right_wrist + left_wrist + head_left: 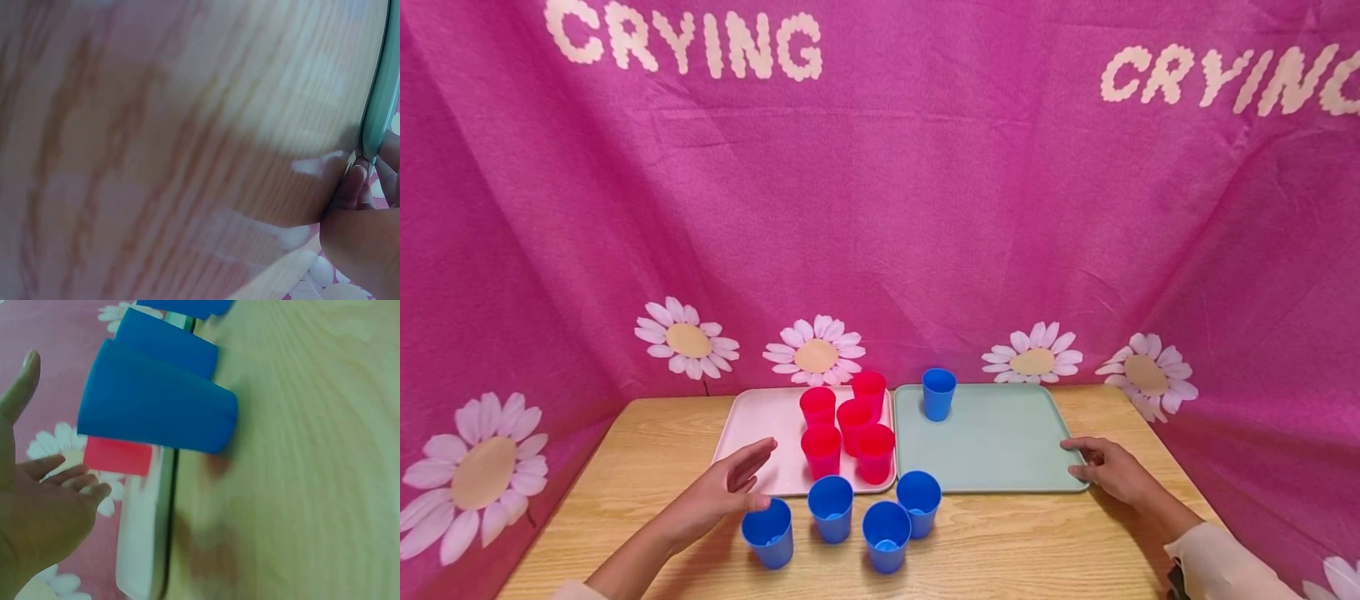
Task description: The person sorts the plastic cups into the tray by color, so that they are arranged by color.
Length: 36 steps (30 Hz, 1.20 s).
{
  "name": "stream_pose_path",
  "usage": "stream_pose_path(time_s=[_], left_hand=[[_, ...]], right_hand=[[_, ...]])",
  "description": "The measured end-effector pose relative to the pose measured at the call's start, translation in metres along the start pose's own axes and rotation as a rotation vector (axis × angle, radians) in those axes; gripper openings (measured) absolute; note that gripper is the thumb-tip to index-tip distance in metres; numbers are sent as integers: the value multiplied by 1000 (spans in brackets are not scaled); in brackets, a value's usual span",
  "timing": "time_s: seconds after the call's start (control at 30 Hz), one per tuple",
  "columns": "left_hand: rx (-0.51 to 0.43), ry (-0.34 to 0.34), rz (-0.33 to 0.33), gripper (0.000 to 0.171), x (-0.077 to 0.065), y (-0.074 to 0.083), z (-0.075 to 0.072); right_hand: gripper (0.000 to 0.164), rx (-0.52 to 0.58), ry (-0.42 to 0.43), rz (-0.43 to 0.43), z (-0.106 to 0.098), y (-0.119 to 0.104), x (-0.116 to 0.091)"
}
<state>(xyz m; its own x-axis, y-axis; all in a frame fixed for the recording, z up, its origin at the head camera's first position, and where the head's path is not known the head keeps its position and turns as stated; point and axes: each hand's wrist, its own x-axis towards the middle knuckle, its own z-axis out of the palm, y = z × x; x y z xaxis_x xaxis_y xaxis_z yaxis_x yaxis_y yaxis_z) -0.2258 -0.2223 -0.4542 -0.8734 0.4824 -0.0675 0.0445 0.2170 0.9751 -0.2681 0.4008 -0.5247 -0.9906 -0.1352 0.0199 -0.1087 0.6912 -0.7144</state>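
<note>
My left hand (718, 496) is held over the left side of the table, fingers extended and thumb apart, holding nothing. Its thumb overlaps the rim of the leftmost blue cup (769, 537) in the head view; the left wrist view shows the hand beside a blue cup (156, 400). At the far right, my right hand (1112, 471) grips the edge of the green tray (1000, 454) near its front corner, with fingertips on the rim. One upright blue cup (938, 396) stands at that tray's back left. Several red cups (822, 454) stand on the pink tray (760, 425).
Three more blue cups stand upright before the trays: one in the middle (831, 510), one nearer (887, 537) and one beside it (919, 504). The trays lie side by side on the wooden table (1000, 542). A pink flowered cloth (925, 208) hangs behind and around it.
</note>
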Motion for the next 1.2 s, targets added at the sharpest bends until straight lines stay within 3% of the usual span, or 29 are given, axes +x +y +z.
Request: stream_pose_path(time_s=[0.1,0.23,0.63,1.2], left_hand=[[-18,-55,27,88,-8,-9,-2],[-63,-83,-12,88,-16,-18,1],[-110,-22,-135,80,-25,-33,13],[18,0,-162,76,-26,-33,12]], right_hand=[[42,4,-1,3,1,1,1],[42,-1,0,-8,1,2,1],[42,-16,-1,4,1,1,0],[41,-19,1,5,0,1,0]])
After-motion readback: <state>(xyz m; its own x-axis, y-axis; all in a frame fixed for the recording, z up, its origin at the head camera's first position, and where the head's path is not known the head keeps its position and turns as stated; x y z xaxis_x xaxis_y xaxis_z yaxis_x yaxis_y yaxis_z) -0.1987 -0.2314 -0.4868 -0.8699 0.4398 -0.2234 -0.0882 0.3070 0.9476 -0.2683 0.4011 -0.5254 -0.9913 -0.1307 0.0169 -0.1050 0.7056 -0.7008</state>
